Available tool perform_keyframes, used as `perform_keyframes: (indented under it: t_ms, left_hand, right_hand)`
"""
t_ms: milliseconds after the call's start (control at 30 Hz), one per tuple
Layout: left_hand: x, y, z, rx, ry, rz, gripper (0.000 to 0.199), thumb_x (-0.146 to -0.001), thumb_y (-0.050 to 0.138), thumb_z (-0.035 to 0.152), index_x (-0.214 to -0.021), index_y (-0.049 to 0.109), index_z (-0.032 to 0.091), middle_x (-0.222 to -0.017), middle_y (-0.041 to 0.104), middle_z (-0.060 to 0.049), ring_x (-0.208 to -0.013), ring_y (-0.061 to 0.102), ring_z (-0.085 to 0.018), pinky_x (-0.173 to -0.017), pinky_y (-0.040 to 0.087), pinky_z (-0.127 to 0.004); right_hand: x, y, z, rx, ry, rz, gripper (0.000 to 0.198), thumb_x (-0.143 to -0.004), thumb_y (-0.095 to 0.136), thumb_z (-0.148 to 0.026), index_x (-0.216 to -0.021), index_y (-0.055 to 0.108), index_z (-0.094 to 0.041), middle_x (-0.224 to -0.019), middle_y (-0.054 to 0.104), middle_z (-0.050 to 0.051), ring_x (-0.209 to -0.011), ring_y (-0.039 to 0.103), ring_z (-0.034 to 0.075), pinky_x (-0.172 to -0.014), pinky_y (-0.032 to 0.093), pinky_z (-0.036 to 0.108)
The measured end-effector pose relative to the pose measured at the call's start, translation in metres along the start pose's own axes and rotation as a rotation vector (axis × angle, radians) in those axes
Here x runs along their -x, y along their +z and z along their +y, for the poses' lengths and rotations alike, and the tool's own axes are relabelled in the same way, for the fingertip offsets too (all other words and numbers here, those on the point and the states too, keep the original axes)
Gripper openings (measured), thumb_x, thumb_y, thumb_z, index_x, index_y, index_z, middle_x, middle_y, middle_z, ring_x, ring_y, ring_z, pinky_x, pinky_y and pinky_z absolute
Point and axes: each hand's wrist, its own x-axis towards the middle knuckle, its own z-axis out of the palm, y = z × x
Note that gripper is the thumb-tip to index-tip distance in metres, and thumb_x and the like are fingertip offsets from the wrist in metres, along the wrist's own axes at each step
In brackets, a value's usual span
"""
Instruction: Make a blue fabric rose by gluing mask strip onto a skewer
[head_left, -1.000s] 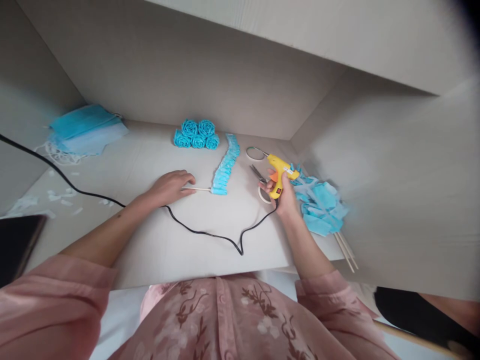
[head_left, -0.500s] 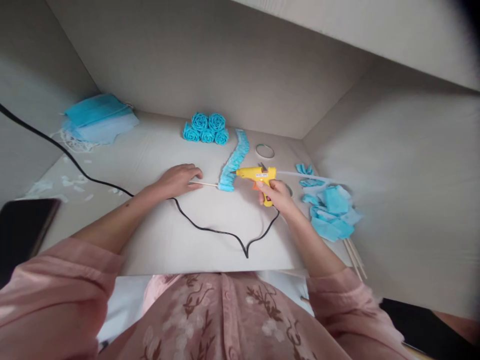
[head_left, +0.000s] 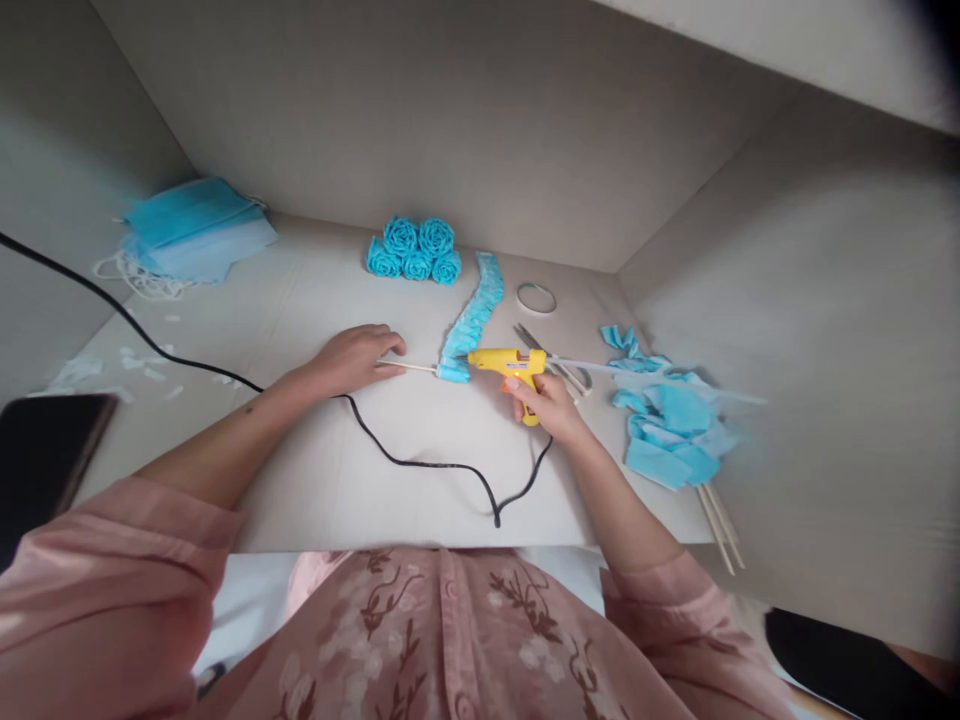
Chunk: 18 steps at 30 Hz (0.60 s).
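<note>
A: What are the hands doing?

B: The left hand point(head_left: 356, 360) pinches a thin pale stick point(head_left: 416, 367) between thumb and fingers. The right hand point(head_left: 555, 408) is closed around the handle of a yellow glue gun point(head_left: 495, 360).

A: Any writing on it?

B: A small pale label on the gun's body, with lettering too small to read.

A: Which way does the gun point?

B: Its nozzle faces left, at the near end of a pleated blue strip point(head_left: 472, 318); whether it touches, I can't make out. A translucent glue stick point(head_left: 660, 377) juts rightward from its rear.

A: And the strip?

B: It lies on the tabletop point(head_left: 337, 510) between the hands, its near end at the stick's tip, its long axis running away towards the back wall, veering slightly right. The stick lies nearly crosswise.

A: Farther out?

B: Scissors point(head_left: 577, 380) just beyond the right hand, five blue rosettes point(head_left: 415, 250) left of the strip's far end, blue scraps point(head_left: 675, 430) at right, and face masks point(head_left: 199, 225) far left.
</note>
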Motion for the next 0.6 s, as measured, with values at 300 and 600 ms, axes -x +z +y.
perform_keyframes:
  t_ms: [300, 600]
  left_hand:
    - [-0.0002, 0.0028, -0.0019, 0.001, 0.01, 0.013, 0.025, -0.093, 0.059, 0.039, -0.108, 0.065, 0.021, -0.101, 0.066, -0.005, -0.095, 0.064, -0.022, -0.084, 0.046, -0.031]
    - [-0.001, 0.0036, -0.0016, 0.007, -0.01, 0.011, 0.026, -0.092, 0.059, 0.042, -0.107, 0.065, 0.022, -0.103, 0.067, -0.005, -0.097, 0.064, -0.023, -0.086, 0.046, -0.032]
  right_hand:
    - [0.0014, 0.0003, -0.0005, 0.035, 0.002, -0.029, 0.055, -0.08, 0.06, -0.073, -0.072, 0.064, -0.019, -0.049, 0.059, 0.001, -0.048, 0.056, 0.015, -0.051, 0.044, 0.027]
    - [-0.0013, 0.0046, 0.0051, 0.168, -0.041, -0.052, 0.047, -0.087, 0.055, -0.06, -0.066, 0.06, -0.019, -0.052, 0.063, 0.001, -0.049, 0.058, 0.015, -0.053, 0.045, 0.026]
